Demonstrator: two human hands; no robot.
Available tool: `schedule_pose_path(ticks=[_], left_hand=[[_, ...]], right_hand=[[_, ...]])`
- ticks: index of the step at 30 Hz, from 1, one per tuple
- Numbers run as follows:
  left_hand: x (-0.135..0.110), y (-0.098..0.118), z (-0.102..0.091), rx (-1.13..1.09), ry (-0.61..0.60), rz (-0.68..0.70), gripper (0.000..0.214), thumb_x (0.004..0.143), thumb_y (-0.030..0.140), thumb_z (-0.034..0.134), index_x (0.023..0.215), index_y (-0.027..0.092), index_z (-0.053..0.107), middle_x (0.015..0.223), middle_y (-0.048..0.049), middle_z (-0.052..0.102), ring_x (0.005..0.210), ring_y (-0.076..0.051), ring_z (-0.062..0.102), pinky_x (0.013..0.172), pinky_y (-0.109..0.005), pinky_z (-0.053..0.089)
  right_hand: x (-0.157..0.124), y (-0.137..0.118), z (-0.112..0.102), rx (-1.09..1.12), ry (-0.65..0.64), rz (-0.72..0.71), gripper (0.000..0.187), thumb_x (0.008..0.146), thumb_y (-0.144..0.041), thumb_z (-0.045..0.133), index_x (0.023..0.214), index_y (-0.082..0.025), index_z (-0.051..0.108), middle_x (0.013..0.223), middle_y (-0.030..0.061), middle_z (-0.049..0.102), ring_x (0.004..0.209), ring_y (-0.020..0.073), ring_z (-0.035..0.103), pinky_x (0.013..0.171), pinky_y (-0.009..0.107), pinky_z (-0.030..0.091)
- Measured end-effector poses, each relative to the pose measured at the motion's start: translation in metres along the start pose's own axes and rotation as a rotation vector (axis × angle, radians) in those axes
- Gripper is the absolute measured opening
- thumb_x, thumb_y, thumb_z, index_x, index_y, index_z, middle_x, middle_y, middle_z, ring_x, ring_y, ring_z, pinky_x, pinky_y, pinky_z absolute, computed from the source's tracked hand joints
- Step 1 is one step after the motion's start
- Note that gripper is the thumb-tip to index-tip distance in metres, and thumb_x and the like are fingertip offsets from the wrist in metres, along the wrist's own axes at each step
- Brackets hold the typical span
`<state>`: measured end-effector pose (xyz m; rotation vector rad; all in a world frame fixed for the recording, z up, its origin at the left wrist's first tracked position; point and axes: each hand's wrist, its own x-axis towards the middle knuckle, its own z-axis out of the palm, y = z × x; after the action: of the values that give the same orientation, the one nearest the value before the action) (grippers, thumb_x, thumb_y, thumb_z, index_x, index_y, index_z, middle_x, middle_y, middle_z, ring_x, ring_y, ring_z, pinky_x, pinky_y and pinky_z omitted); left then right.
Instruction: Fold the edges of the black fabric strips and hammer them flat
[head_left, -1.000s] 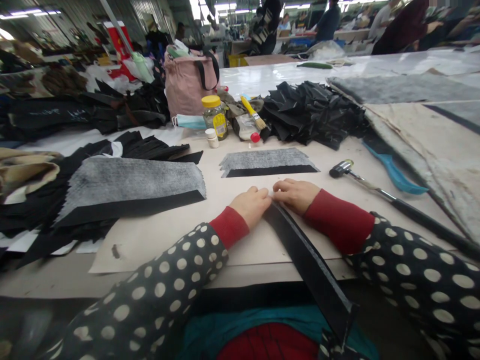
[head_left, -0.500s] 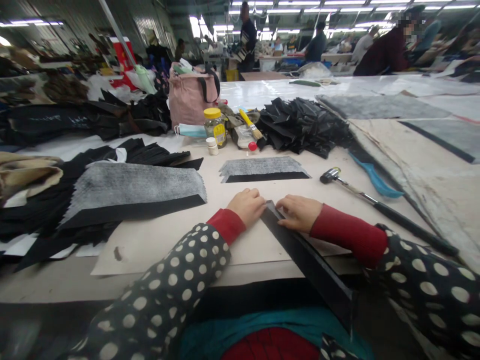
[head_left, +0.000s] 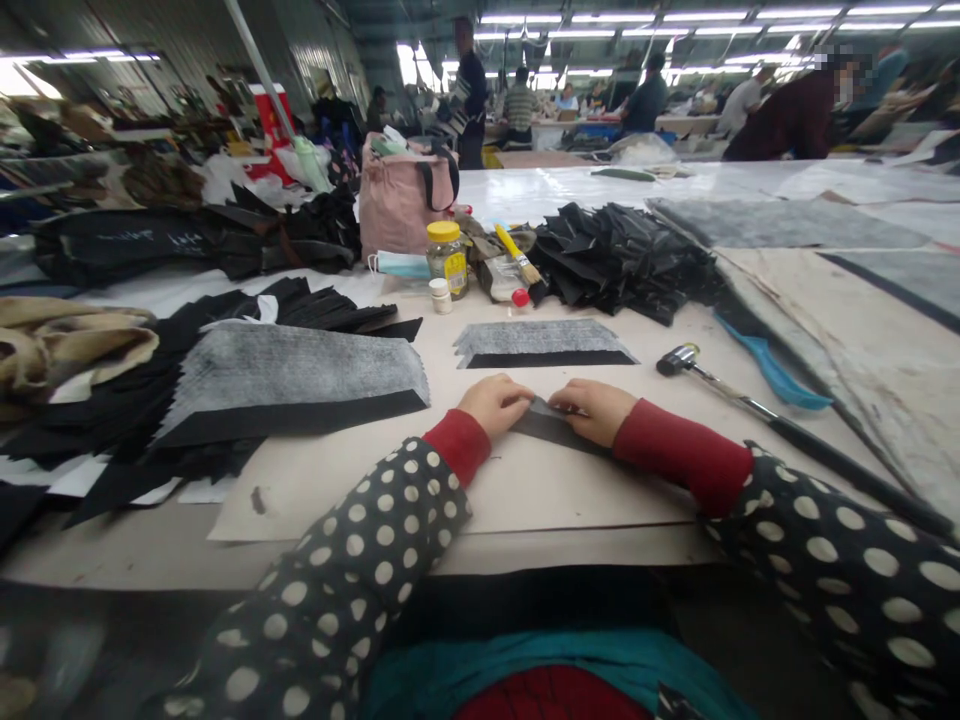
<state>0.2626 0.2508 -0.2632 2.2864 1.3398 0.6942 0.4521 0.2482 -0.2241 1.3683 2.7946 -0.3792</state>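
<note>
A dark strip of leather-like material (head_left: 553,428) lies on the table between my hands, its far part hidden under my right wrist and sleeve. With thumb and fingers together, my left hand (head_left: 495,405) grips the strip's near-left end. My right hand (head_left: 596,408) has its fingers closed on the strip's upper edge, a little to the right. Just beyond the hands rests a small stack of grey-backed pieces with black edges (head_left: 544,343). To the left, a larger fanned stack of similar grey pieces (head_left: 300,365) sits over black ones.
On the right lie a hammer (head_left: 679,360) and a blue curved tool (head_left: 776,370). Behind are a heap of black scraps (head_left: 622,260), a yellow-lidded jar (head_left: 448,260), a small white bottle (head_left: 440,296), a brush (head_left: 517,252) and a pink bag (head_left: 401,200). People work farther back.
The strip has swung from pointing toward my body, past the table edge, to lying more crosswise under my right forearm. Both hands stay at its end. The view has shifted slightly left.
</note>
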Motion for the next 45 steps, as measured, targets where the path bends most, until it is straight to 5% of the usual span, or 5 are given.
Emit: schedule_pose_path(ticks=[16,27,35,41,45], left_hand=[[0.015,-0.004,0.0,-0.106,-0.068,-0.016,0.013,0.067,0.014,0.052,0.073,0.017,0.063,0.07,0.0019,0.054,0.067,-0.011,0.048,0.061,-0.022,0.038],[0.022,-0.012,-0.018,0.058,-0.267,0.394,0.021,0.076,0.01,0.042,0.081,0.016,0.061,0.081,-0.0018,0.055,0.079,-0.012,0.051,0.073,-0.022,0.039],[0.007,-0.009,-0.021,0.484,-0.311,0.549,0.026,0.084,0.013,0.036,0.097,0.016,0.057,0.096,-0.0065,0.056,0.082,-0.017,0.046,0.077,-0.028,0.039],[0.005,0.002,-0.029,0.528,-0.361,0.499,0.026,0.083,0.015,0.039,0.102,0.02,0.056,0.099,-0.0052,0.055,0.083,-0.018,0.047,0.076,-0.031,0.041],[0.005,-0.001,-0.023,0.27,-0.273,0.341,0.027,0.077,0.008,0.041,0.092,0.018,0.061,0.094,-0.004,0.056,0.088,-0.015,0.049,0.083,-0.028,0.04]], right_hand=[[-0.001,0.0,0.024,0.18,0.225,-0.089,0.038,0.066,-0.004,0.042,0.098,-0.009,0.062,0.087,0.0112,0.057,0.083,0.0195,0.051,0.077,0.032,0.042],[-0.002,0.0,0.031,0.165,0.26,-0.115,0.04,0.067,-0.003,0.042,0.101,-0.012,0.061,0.093,0.0107,0.057,0.088,0.0193,0.049,0.081,0.033,0.041],[-0.004,-0.011,0.027,-0.011,0.188,-0.112,0.039,0.07,-0.004,0.041,0.103,-0.012,0.06,0.096,0.0105,0.056,0.085,0.0201,0.045,0.081,0.035,0.039],[-0.004,-0.007,0.025,0.07,0.192,-0.102,0.026,0.08,-0.02,0.046,0.1,-0.015,0.061,0.094,0.0096,0.056,0.086,0.0188,0.048,0.08,0.033,0.039],[0.0,0.001,0.025,0.164,0.215,0.044,0.021,0.072,-0.028,0.059,0.088,-0.013,0.059,0.082,0.0075,0.055,0.079,0.0176,0.049,0.074,0.031,0.039]])
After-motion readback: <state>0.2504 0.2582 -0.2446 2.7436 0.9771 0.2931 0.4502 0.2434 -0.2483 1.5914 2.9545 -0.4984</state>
